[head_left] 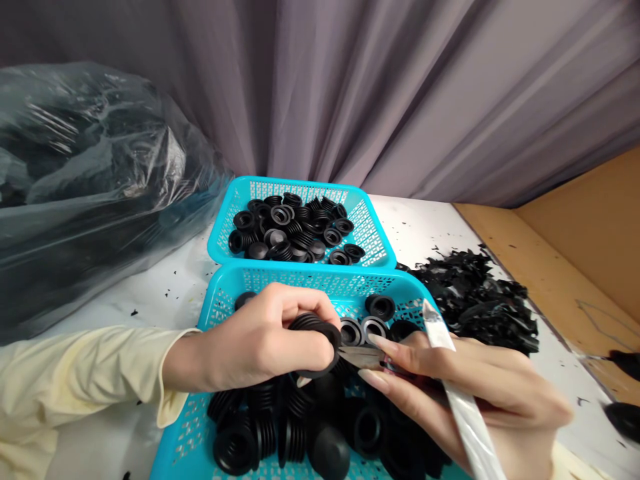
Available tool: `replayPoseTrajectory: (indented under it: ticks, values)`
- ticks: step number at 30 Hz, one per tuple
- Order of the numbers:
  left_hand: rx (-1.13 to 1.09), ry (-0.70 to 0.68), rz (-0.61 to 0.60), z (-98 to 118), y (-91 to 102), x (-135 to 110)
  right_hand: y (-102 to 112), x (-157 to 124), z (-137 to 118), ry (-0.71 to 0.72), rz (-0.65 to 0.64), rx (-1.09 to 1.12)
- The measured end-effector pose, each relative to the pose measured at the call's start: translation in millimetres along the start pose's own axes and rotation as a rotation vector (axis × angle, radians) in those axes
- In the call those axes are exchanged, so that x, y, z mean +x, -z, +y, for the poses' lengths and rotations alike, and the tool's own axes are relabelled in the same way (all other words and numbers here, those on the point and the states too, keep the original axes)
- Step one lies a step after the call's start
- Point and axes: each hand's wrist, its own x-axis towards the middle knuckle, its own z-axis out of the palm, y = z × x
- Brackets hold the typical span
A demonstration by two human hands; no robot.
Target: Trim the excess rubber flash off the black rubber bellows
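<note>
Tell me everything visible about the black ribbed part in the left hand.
The black ribbed part is round, with stacked ridges and a wider rim, and looks like rubber. The left hand pinches and partly hides it above the near blue basket, its rim toward the right hand. A pointed metal blade is at the rim; contact is unclear.

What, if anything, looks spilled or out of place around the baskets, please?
A heap of black scraps lies loose on the white table beyond the right hand, beside the front blue basket, with black flecks strewn elsewhere. That looks untidy because it is uncontained.
</note>
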Motion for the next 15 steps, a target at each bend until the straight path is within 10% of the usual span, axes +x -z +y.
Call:
replayPoseTrajectory:
  ticks: [15]
  values:
    - [-0.002, -0.022, 0.022, -2.2, 1.0, -0.5, -2.0, 3.7, -1.7, -0.034, -0.024, 0.053]
